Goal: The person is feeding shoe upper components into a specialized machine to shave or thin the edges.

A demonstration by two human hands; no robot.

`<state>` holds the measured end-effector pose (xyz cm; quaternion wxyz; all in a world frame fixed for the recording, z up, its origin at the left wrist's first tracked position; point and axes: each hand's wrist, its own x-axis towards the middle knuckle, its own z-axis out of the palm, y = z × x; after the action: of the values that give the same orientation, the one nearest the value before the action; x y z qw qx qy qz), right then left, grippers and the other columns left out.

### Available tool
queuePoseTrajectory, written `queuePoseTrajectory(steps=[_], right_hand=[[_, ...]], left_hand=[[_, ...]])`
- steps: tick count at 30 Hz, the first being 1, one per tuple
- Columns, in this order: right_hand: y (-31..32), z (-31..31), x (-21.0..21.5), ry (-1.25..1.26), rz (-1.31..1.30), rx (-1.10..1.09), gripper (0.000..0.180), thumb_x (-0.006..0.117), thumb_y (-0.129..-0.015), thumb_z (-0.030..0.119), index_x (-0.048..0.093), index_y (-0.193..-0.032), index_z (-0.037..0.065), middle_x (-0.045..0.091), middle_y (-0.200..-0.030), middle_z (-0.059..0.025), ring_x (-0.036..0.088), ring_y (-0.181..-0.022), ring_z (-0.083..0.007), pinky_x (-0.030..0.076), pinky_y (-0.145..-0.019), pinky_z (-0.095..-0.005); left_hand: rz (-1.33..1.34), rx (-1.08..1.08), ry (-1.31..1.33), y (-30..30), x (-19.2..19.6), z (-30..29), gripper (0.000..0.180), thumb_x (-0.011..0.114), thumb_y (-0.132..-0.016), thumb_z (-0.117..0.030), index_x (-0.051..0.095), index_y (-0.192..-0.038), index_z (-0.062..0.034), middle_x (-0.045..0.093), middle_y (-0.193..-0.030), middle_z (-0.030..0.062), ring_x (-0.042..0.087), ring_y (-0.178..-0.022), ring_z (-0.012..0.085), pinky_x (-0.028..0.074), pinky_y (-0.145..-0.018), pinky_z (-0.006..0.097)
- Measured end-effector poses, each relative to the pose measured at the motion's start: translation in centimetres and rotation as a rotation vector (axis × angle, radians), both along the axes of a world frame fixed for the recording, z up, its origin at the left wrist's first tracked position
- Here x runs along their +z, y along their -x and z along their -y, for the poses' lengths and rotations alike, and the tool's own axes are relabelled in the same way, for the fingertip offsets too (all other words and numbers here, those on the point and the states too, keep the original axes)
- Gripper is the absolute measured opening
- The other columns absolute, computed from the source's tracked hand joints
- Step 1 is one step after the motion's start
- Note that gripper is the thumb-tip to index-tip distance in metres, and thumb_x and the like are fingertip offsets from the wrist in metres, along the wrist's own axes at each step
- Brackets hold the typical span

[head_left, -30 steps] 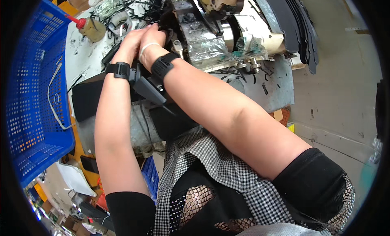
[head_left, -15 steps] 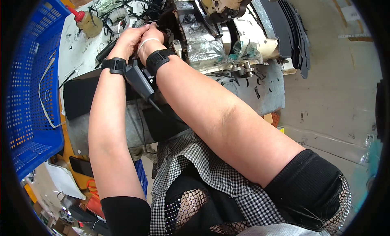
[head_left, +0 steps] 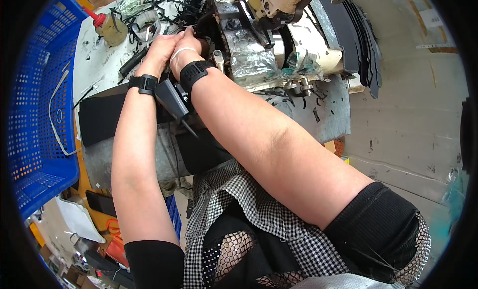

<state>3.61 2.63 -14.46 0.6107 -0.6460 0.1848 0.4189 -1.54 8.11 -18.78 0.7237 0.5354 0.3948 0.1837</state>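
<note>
My left hand [head_left: 160,52] and my right hand [head_left: 186,46] are side by side, almost touching, at the left flank of a worn bench machine [head_left: 244,40]. Both sets of fingers are bent inward and closed at the far side. Whatever they pinch is mostly hidden behind the hands; only a dark area and a thin glint show by the right fingertips. A black strap circles each wrist. Under my wrists is a dark grey box-shaped device [head_left: 172,99] with a cable. Beside my left hand lies a black-handled tool [head_left: 132,61].
A yellowish squeeze bottle [head_left: 110,30] with a red cap stands at far left, near a blue perforated crate [head_left: 42,100]. Black strip scraps [head_left: 174,7] pile up behind my hands. Dark flat panels [head_left: 361,45] hang right of the machine. Black sheets [head_left: 102,118] lie at the near edge.
My left hand and forearm have shifted slightly right, closer to my right hand. The right hand stays almost where it was.
</note>
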Motion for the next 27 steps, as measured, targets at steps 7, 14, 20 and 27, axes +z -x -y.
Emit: queuePoseTrajectory(steps=[7, 14, 20, 27], right_hand=[[-0.3, -0.3, -0.9, 0.020, 0.120, 0.013, 0.056, 0.052, -0.088, 0.054, 0.053, -0.112, 0.003, 0.061, -0.111, -0.0259, 0.061, -0.097, -0.0427, 0.046, -0.086, -0.0485], [-0.4, 0.0, -0.2, 0.048, 0.181, -0.029, 0.051, 0.049, -0.091, 0.046, 0.051, -0.112, -0.001, 0.059, -0.113, -0.0285, 0.059, -0.102, -0.0441, 0.045, -0.090, -0.0469], [0.3, 0.4, 0.1, 0.005, 0.211, 0.007, 0.051, 0.044, -0.093, 0.045, 0.049, -0.114, -0.001, 0.058, -0.113, -0.0303, 0.057, -0.104, -0.0448, 0.042, -0.092, -0.0468], [-0.5, 0.7, 1.1, 0.034, 0.157, -0.030, 0.050, 0.050, -0.091, 0.043, 0.060, -0.107, -0.003, 0.063, -0.109, -0.0248, 0.062, -0.097, -0.0394, 0.045, -0.088, -0.0435]], left_hand=[[0.092, -0.019, -0.020, -0.1, -0.1, 0.4, 0.026, 0.058, -0.094, -0.023, 0.067, -0.094, 0.0011, 0.067, -0.084, 0.0043, 0.058, -0.069, 0.0103, 0.048, -0.064, 0.025], [0.056, -0.097, -0.104, -0.5, -1.2, -0.6, 0.037, 0.057, -0.094, -0.034, 0.067, -0.088, 0.0006, 0.065, -0.074, 0.0024, 0.054, -0.061, 0.0092, 0.045, -0.060, 0.025], [-0.119, -0.039, -0.254, -0.9, -3.5, -1.9, 0.050, 0.057, -0.091, -0.046, 0.068, -0.085, 0.0032, 0.065, -0.073, 0.0052, 0.054, -0.061, 0.0123, 0.046, -0.060, 0.029], [-0.158, -0.078, -0.229, 0.8, -9.3, -4.7, 0.053, 0.056, -0.091, -0.047, 0.068, -0.085, 0.0045, 0.065, -0.072, 0.0060, 0.054, -0.061, 0.0131, 0.045, -0.061, 0.030]])
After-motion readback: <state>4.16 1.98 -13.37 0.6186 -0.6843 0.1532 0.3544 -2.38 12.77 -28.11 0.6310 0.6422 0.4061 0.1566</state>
